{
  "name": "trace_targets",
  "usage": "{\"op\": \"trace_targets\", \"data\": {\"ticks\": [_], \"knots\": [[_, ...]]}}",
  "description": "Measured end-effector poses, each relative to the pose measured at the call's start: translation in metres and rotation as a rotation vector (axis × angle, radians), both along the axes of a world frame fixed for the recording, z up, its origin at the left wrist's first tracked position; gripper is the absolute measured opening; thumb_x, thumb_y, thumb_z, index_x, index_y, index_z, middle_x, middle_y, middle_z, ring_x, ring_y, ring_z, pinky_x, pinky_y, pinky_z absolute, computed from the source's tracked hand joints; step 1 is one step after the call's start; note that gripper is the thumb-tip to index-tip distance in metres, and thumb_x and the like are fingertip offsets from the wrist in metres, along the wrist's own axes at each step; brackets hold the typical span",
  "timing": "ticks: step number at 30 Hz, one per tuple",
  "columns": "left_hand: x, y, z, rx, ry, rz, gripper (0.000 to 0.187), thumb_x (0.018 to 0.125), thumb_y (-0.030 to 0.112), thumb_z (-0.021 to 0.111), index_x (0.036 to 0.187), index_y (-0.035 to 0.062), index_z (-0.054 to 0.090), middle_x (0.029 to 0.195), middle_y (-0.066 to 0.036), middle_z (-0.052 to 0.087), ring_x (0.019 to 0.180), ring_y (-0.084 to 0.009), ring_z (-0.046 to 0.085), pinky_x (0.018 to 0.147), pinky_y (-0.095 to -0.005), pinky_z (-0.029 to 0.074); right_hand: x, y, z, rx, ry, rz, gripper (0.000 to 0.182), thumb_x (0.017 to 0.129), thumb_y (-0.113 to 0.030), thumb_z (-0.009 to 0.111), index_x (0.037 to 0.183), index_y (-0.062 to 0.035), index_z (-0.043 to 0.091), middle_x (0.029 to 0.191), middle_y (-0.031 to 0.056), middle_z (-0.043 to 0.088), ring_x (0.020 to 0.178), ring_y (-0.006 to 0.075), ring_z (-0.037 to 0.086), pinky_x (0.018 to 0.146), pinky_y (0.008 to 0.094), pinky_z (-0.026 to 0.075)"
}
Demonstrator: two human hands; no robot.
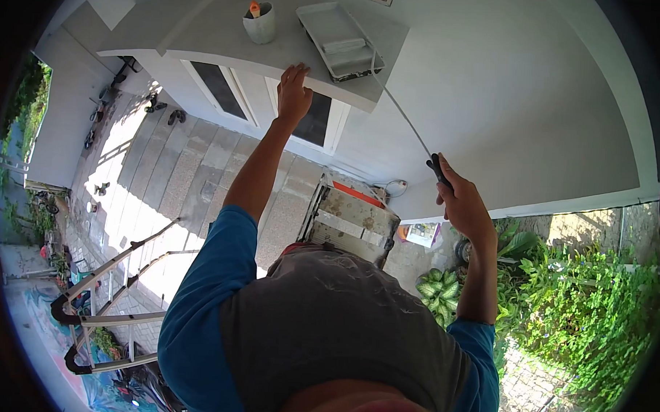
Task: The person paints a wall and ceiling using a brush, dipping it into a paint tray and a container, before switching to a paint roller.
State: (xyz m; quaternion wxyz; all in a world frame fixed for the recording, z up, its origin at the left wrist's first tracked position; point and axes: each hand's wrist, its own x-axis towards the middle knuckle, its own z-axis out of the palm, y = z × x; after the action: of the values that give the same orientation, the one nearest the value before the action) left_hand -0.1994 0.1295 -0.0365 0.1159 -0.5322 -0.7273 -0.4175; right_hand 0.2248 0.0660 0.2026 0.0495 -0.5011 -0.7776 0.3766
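Note:
My right hand (pixel 464 203) is closed around the black handle of a paint roller (pixel 404 115). Its thin metal rod runs up to the white roller sleeve, which lies in a paint tray (pixel 318 18) coated with white paint. That tray sits on a grey ledge (pixel 212 35) near its right end. My left hand (pixel 295 96) rests on the front edge of the same ledge, fingers laid over it and holding nothing. Behind the left hand stands a paint-smeared white bucket (pixel 260 31), with an orange-handled tool (pixel 255 10) sticking out of it.
Far below are a tiled floor (pixel 194 150) and windows (pixel 219 89) under the ledge. A paint-spattered platform (pixel 351 215) is beneath me. A metal ladder (pixel 115 318) stands at lower left. Green plants (pixel 581 309) grow at right beside the smooth wall (pixel 508 89).

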Motion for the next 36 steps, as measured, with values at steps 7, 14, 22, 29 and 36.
{"op": "trace_targets", "data": {"ticks": [7, 14, 22, 29, 36], "knots": [[0.0, 0.001, 0.0, -0.011, -0.008, 0.001, 0.052, 0.08, 0.002, 0.06, 0.132, 0.0099, 0.059, 0.146, -0.008, 0.052, 0.141, -0.0324, 0.04, 0.113, -0.0498, 0.037, -0.024, 0.021, -0.015, 0.11, 0.008, 0.056, 0.058, 0.1, -0.009, 0.054, 0.155, -0.0102, 0.037, 0.073, 0.014, 0.061, 0.063, 0.0206, 0.06, 0.069, 0.0366, 0.051], [0.0, 0.0, 0.0, -0.019, -0.036, -0.007, 0.052, 0.08, 0.002, 0.059, 0.132, 0.0102, 0.058, 0.146, -0.008, 0.051, 0.141, -0.0324, 0.039, 0.114, -0.0498, 0.036, -0.039, 0.018, -0.009, 0.05, 0.063, -0.007, 0.058, 0.1, -0.009, 0.054, 0.156, -0.0147, 0.038, 0.076, 0.014, 0.063, 0.064, 0.0191, 0.061, 0.071, 0.0368, 0.052], [0.001, 0.002, -0.002, -0.006, -0.029, -0.004, 0.052, 0.08, 0.002, 0.059, 0.132, 0.0101, 0.058, 0.147, -0.008, 0.051, 0.142, -0.0327, 0.039, 0.113, -0.0501, 0.037, -0.007, -0.003, 0.012, 0.122, 0.027, 0.005, 0.058, 0.1, -0.009, 0.054, 0.155, -0.0179, 0.04, 0.071, 0.0116, 0.06, 0.064, 0.0183, 0.059, 0.071, 0.0346, 0.051], [0.0, 0.001, -0.002, 0.004, -0.041, -0.014, 0.052, 0.08, 0.002, 0.059, 0.132, 0.01, 0.058, 0.147, -0.008, 0.051, 0.142, -0.0333, 0.039, 0.113, -0.0501, 0.036, 0.012, -0.006, 0.011, 0.166, 0.025, 0.027, 0.058, 0.1, -0.009, 0.054, 0.155, -0.018, 0.041, 0.066, 0.0109, 0.056, 0.061, 0.0177, 0.057, 0.069, 0.0345, 0.05], [0.001, -0.001, 0.001, -0.022, -0.052, -0.003, 0.051, 0.081, 0.003, 0.058, 0.131, 0.01, 0.059, 0.147, -0.009, 0.051, 0.141, -0.0336, 0.039, 0.113, -0.0504, 0.037, 0.012, -0.003, 0.022, 0.164, -0.018, 0.057, 0.057, 0.099, -0.009, 0.054, 0.155, -0.0191, 0.041, 0.065, 0.0108, 0.053, 0.059, 0.0182, 0.053, 0.068, 0.0343, 0.049]]}}
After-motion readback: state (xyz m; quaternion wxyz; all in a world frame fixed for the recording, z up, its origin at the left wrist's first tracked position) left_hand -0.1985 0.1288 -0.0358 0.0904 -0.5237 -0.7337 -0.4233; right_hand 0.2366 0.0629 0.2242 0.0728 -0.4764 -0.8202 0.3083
